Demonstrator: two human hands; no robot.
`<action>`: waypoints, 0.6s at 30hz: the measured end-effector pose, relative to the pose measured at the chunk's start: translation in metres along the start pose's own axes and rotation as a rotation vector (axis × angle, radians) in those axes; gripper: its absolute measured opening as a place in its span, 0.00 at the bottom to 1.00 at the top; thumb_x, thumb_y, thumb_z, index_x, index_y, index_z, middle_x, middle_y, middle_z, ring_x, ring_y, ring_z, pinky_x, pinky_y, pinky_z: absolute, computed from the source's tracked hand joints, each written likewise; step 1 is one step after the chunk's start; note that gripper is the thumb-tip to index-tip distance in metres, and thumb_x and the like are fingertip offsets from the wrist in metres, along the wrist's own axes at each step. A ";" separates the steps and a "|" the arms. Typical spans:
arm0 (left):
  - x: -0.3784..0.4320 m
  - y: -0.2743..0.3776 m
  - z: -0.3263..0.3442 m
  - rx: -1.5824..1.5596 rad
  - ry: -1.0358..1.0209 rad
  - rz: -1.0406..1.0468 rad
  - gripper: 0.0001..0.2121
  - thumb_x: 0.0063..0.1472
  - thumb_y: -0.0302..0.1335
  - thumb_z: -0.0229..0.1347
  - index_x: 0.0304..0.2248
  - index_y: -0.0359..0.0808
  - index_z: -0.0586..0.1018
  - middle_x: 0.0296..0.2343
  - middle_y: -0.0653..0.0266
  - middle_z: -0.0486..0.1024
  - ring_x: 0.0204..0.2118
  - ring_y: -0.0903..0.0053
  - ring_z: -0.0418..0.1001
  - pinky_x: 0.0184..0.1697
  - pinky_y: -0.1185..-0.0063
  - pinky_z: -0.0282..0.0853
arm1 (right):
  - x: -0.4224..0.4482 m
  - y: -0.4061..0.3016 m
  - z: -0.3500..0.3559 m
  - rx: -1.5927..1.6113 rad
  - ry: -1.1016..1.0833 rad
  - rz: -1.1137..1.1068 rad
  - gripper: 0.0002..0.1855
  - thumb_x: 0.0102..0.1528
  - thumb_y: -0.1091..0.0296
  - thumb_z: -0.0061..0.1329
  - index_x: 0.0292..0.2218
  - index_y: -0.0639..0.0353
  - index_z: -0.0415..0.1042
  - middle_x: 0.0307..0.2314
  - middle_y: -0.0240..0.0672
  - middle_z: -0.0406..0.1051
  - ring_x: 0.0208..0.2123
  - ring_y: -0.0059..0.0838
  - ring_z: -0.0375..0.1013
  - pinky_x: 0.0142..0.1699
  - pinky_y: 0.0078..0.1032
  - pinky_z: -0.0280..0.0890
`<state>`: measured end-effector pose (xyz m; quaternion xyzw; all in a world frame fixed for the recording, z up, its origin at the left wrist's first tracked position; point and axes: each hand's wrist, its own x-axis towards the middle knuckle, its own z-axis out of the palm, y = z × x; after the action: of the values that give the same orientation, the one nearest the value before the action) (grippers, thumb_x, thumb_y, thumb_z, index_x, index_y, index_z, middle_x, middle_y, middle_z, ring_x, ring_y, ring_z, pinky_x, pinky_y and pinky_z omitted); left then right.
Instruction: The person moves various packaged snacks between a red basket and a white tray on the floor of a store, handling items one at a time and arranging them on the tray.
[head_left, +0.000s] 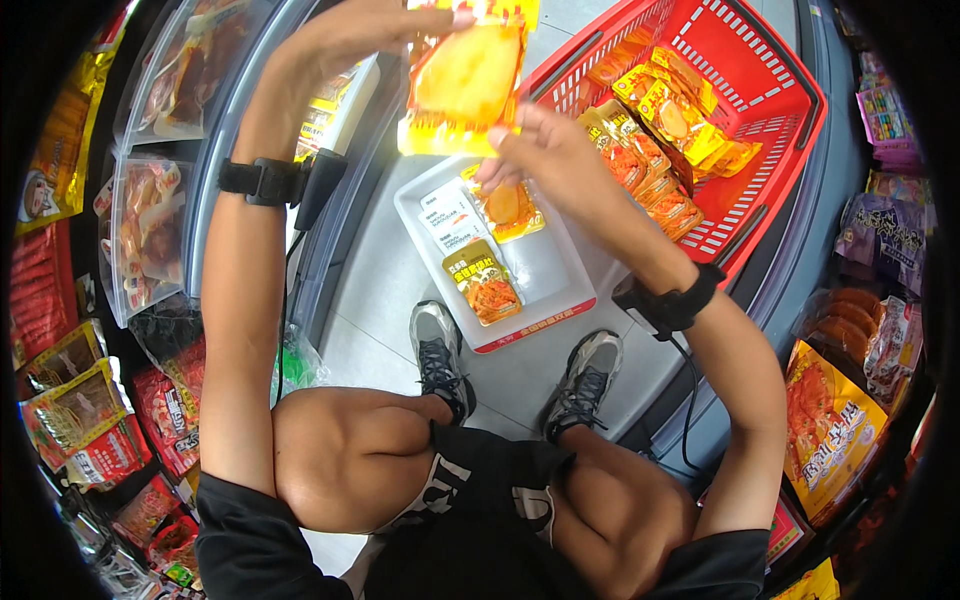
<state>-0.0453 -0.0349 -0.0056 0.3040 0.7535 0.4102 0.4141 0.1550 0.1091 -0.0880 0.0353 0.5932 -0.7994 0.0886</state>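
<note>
My left hand (367, 26) grips the top of a yellow, shiny food packet (469, 75) with a pale slab-like food behind its clear window. At the packet's lower right edge is my right hand (547, 154), its thumb over the edge and its fingers spread; whether it grips is unclear. Below lies a white tray (551, 270) with a red front edge. It contains a similar yellow packet (510, 206), a gold-brown food packet (482, 281) and several white packets (450, 217). The top of the raised packet is cut off by the frame.
A red plastic shopping basket (776, 56) at the upper right holds yellow packets (675, 112) and gold-brown packets (622, 150). Shelf bins (150, 232) with packaged food line the left. More packets (836, 431) hang or lie on the right. My shoes (589, 382) flank the tray's near end.
</note>
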 end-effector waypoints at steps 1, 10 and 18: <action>0.002 -0.010 0.002 0.069 -0.035 -0.012 0.16 0.54 0.34 0.55 0.37 0.30 0.76 0.28 0.64 0.77 0.28 0.81 0.74 0.31 0.82 0.70 | -0.002 0.008 0.003 0.008 -0.004 0.033 0.12 0.57 0.69 0.40 0.40 0.69 0.65 0.23 0.39 0.73 0.24 0.22 0.73 0.30 0.17 0.66; 0.017 -0.079 0.047 0.212 -0.539 -0.322 0.19 0.53 0.39 0.59 0.38 0.33 0.75 0.30 0.66 0.76 0.31 0.82 0.74 0.35 0.82 0.72 | -0.032 0.097 -0.003 -0.053 0.060 0.401 0.09 0.55 0.71 0.40 0.36 0.67 0.64 0.22 0.38 0.71 0.22 0.23 0.72 0.30 0.18 0.66; 0.040 -0.187 0.110 0.218 -0.414 -0.238 0.13 0.56 0.29 0.56 0.37 0.29 0.73 0.30 0.68 0.74 0.33 0.82 0.71 0.38 0.80 0.69 | -0.043 0.148 -0.024 -0.221 0.089 0.706 0.22 0.51 0.65 0.43 0.45 0.69 0.59 0.37 0.42 0.68 0.30 0.27 0.72 0.35 0.24 0.66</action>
<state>0.0100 -0.0523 -0.2181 0.3334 0.7230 0.2041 0.5697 0.2231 0.0946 -0.2269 0.2629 0.6305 -0.6483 0.3363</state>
